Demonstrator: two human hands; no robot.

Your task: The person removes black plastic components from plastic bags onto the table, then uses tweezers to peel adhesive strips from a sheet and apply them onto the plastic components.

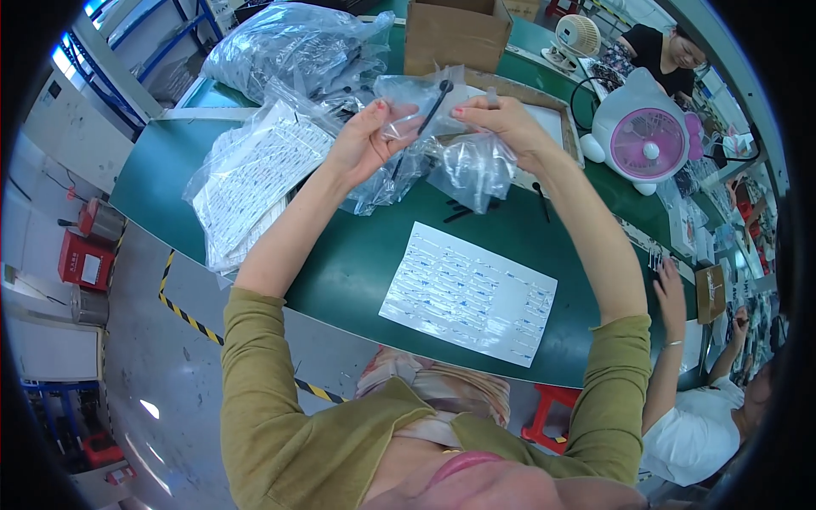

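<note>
Checker: Nearest entry?

Clerk: Label sheet, white, one; flat and slightly askew on the green desk; rows of small blue-marked pieces, a plainer patch right of its middle.

Checker: Beyond it?

Clerk: Short black strips, several, loose, near the sheet's far edge. Thin black rod, one, to their right, beside the right forearm.

Checker: Hands?

Clerk: Left hand, bare; fingers pinching the left edge of a clear plastic bag. Right hand, bare; thumb and forefinger pressed together on the bag's right side. Bag held up between the two, above the desk.

Checker: Contents?

Clerk: Black round-headed rod, one, slanting, between the hands; whether inside the film or against it, cannot tell.

Checker: Around the hands?

Clerk: Crumpled clear bag, one, just below the right hand. Stack of white label sheets, at left, under clear plastic.

Checker: Farther?

Clerk: Shallow cardboard tray; pink-and-white fan, at right; large clear sack, filled; open cardboard box.

Checker: Farthest?

Clerk: Cream fan, small. Co-worker in a black top, far right.
</note>
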